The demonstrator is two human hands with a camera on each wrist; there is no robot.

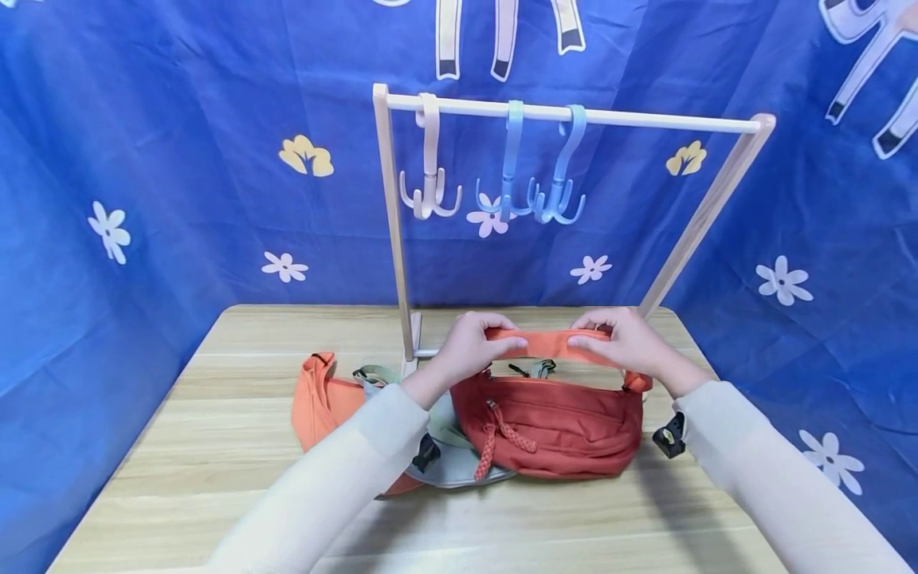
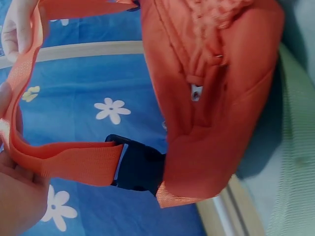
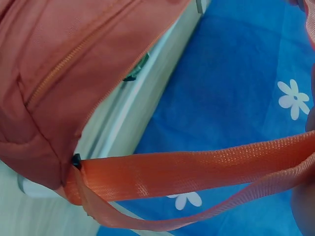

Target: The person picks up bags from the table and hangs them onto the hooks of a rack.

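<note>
A red waist bag with braided zipper pulls hangs low over the table, its orange-red strap raised above it. My left hand pinches the strap near its left part, thumb in front and fingers behind. On the same strap, further right, my right hand has a similar pinch. Between the hands the strap runs nearly level. In the left wrist view a black buckle joins the strap to the end of the bag. The right wrist view shows the doubled strap leading from the bag's other end.
Left of the red bag lie a grey-green bag and an orange bag, partly behind my left sleeve. A rack stands behind, carrying a pale pink hook and two blue hooks. Blue cloth surrounds the wooden table.
</note>
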